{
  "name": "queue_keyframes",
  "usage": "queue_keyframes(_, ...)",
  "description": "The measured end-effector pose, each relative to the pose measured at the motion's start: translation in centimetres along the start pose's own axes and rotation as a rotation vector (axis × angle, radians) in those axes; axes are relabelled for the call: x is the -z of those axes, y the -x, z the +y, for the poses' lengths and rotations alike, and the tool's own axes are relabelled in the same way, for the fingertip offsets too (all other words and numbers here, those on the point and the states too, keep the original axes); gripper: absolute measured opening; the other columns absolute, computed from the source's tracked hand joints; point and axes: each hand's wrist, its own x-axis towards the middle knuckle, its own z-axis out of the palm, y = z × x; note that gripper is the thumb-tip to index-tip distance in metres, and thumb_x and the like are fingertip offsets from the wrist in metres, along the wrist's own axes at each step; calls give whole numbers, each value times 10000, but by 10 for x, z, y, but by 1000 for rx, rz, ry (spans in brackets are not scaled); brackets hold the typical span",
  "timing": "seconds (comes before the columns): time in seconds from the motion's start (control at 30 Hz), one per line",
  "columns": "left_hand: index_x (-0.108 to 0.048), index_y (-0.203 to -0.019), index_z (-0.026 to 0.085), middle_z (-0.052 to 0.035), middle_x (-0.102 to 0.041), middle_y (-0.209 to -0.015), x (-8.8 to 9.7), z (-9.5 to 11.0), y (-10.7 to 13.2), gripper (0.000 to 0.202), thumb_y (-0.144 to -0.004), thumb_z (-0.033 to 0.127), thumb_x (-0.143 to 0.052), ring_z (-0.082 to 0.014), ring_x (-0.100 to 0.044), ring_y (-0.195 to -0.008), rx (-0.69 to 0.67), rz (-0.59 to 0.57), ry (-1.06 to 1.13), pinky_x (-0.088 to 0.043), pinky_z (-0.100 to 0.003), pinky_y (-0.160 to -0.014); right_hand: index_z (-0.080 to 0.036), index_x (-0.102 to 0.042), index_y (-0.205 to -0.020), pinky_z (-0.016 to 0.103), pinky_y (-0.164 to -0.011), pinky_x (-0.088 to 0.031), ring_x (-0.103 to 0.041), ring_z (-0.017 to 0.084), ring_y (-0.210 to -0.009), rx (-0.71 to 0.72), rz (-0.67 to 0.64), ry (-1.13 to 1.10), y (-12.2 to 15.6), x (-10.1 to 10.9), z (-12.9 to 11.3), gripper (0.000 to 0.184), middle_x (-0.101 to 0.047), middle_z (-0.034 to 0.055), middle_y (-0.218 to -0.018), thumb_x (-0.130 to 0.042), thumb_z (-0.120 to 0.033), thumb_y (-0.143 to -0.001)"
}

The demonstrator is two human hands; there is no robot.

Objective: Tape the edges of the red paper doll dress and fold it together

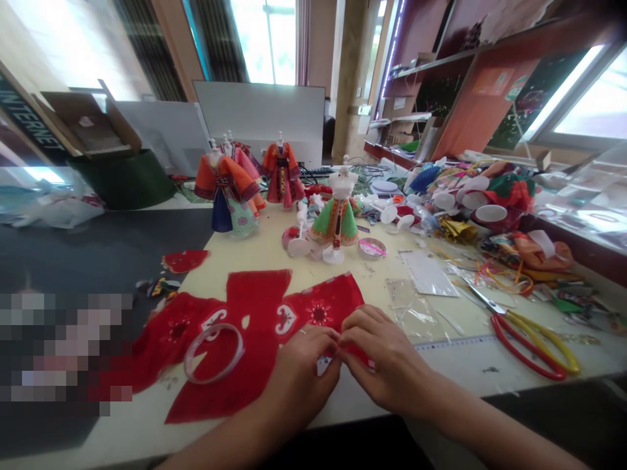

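Observation:
A flat red miniature robe point(255, 320) with white and gold ornaments lies spread on the pale yellow table point(441, 356). My left hand point(301, 375) and my right hand point(385, 356) meet at the robe's lower right sleeve edge. Both pinch the red cloth between thumb and fingers, fingertips touching. A clear roll of tape point(214, 352) rests on the robe to the left of my left hand.
Red-and-yellow scissors point(531, 339) lie to the right near the front edge. Small dress forms in costumes point(230, 192) and one in a green dress point(337, 219) stand behind the robe. Fabric scraps and white stands point(470, 199) pile up at the back right. Clear plastic bags point(421, 294) lie between.

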Motion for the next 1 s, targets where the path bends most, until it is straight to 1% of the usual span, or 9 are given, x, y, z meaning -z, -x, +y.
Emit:
queue_keyframes(0.13,-638,-843,191,-29,-690,-925,-2,-1,-2,151,-773,88,-552,-195,-617,-854,-73,10,-63,-499,-336,-780,-162,-540,-798,372,-718,-432,-477,188,-772,62,30,6,-1,-4,-2,108,-556,59,-788,-457,-109,-841)
queue_keyframes(0.3,-635,-817,174,-37,-693,-898,-2,-3,-6,152,-760,61,-551,-213,-613,-842,-156,28,-183,-498,-370,-768,-160,-534,-828,415,-821,-425,-481,180,-785,192,113,-4,3,-1,-16,131,-588,56,-824,-480,-44,-802)
queue_keyframes(0.43,-624,-757,178,-32,-694,-877,6,-6,-13,98,-761,97,-569,-211,-620,-827,-89,-13,-169,-506,-365,-749,-185,-535,-822,366,-802,-441,-521,169,-803,107,207,-186,-2,17,-12,114,-583,37,-837,-521,-75,-801)
queue_keyframes(0.57,-644,-918,199,-40,-688,-966,28,-5,-35,126,-824,207,-561,-200,-623,-899,74,-43,-119,-513,-355,-804,-203,-559,-757,313,-725,-438,-555,163,-775,-288,239,-349,-23,33,40,94,-596,21,-800,-526,-239,-837)
queue_keyframes(0.63,-620,-1051,200,-59,-671,-1061,35,-5,-49,227,-835,232,-557,-221,-603,-986,40,-128,-208,-496,-383,-855,-199,-589,-770,312,-704,-432,-557,169,-756,-449,207,-361,-37,33,75,85,-610,16,-781,-543,-266,-795)
queue_keyframes(0.73,-567,-1164,184,-86,-636,-1160,33,-8,-71,340,-825,199,-559,-250,-563,-1078,-129,-303,-385,-449,-424,-932,-184,-604,-687,295,-624,-427,-553,163,-670,-516,168,-362,-57,22,118,89,-609,11,-694,-546,-233,-733)
queue_keyframes(0.8,-557,-1168,162,-104,-629,-1163,24,-13,-82,340,-829,167,-537,-263,-552,-1093,-260,-385,-504,-424,-444,-953,-182,-609,-638,283,-574,-422,-545,156,-607,-547,141,-364,-66,11,135,93,-602,4,-634,-544,-208,-699)
queue_keyframes(0.9,-553,-1134,128,-134,-629,-1121,6,-23,-96,288,-857,141,-478,-283,-548,-1082,-420,-421,-665,-425,-456,-923,-185,-622,-617,283,-582,-440,-566,161,-612,-570,124,-360,-72,-3,146,102,-623,8,-637,-534,-172,-669)
queue_keyframes(1.0,-554,-1081,112,-151,-630,-1072,-10,-40,-105,237,-868,140,-455,-288,-559,-1037,-527,-401,-766,-430,-452,-887,-187,-631,-614,304,-703,-470,-611,187,-765,-566,140,-349,-71,-12,151,117,-663,37,-776,-533,-142,-659)
